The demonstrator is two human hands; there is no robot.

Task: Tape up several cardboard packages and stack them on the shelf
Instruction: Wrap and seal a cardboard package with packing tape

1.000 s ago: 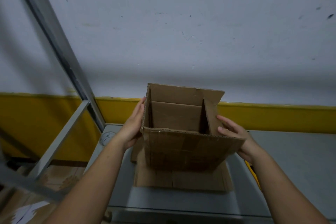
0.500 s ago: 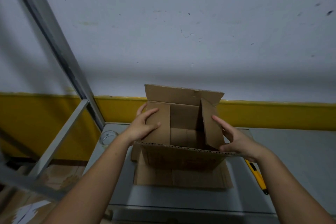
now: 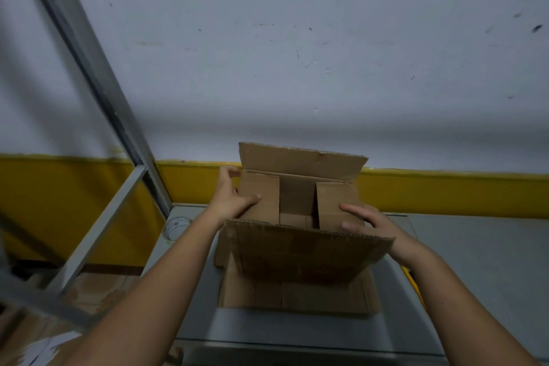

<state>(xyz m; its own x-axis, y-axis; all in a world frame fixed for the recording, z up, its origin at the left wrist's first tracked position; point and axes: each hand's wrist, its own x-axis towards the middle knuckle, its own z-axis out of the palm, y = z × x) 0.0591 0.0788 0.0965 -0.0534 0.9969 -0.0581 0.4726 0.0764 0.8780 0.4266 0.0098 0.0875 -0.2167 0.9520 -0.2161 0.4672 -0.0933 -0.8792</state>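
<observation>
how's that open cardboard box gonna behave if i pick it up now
Probably light: the cardboard box looks empty inside. Its unsealed flaps would likely flop, with no tape visible. It may slide on the flattened cardboard beneath.

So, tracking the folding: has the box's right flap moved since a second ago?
Yes: the right flap has folded down inward, toward the left flap, while the back flap stays upright.

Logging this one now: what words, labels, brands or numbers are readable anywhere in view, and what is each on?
No text in this view can be read.
cardboard box: faint dark smudges on its near face, too blurred to tell whether they are print.
flattened cardboard under the box: no print visible.
wall: only specks and scuffs, no sign.
</observation>
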